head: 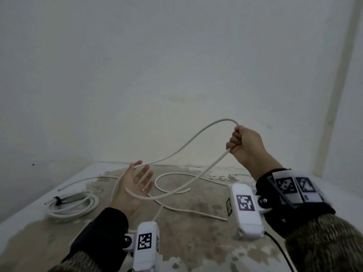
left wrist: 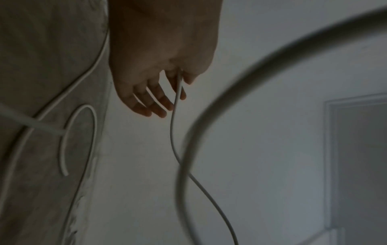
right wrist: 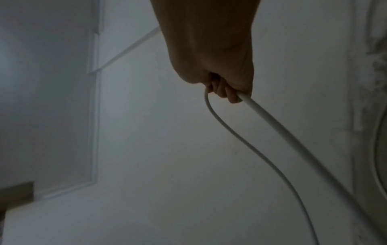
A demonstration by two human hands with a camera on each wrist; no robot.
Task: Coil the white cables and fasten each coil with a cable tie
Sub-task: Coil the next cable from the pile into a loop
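Note:
My right hand [head: 236,141] is raised above the table as a fist and grips a white cable [head: 186,144]. The cable arcs up out of the fist's top, then runs down left to my left hand [head: 142,173]. Its other run drops from the fist and curls in a loop across the left palm. The left hand is palm up with straight, spread fingers, and the cable lies between thumb and forefinger [left wrist: 180,92]. In the right wrist view the fingers [right wrist: 222,90] curl round the cable [right wrist: 272,129]. A finished white coil [head: 74,207] with a black tie [head: 58,200] lies at the left.
More loose white cable [head: 172,174] winds over the worn table [head: 196,236], behind and below the hands. A thin cable end [head: 78,182] lies near the back left. Plain walls close the table off at the back and on the right.

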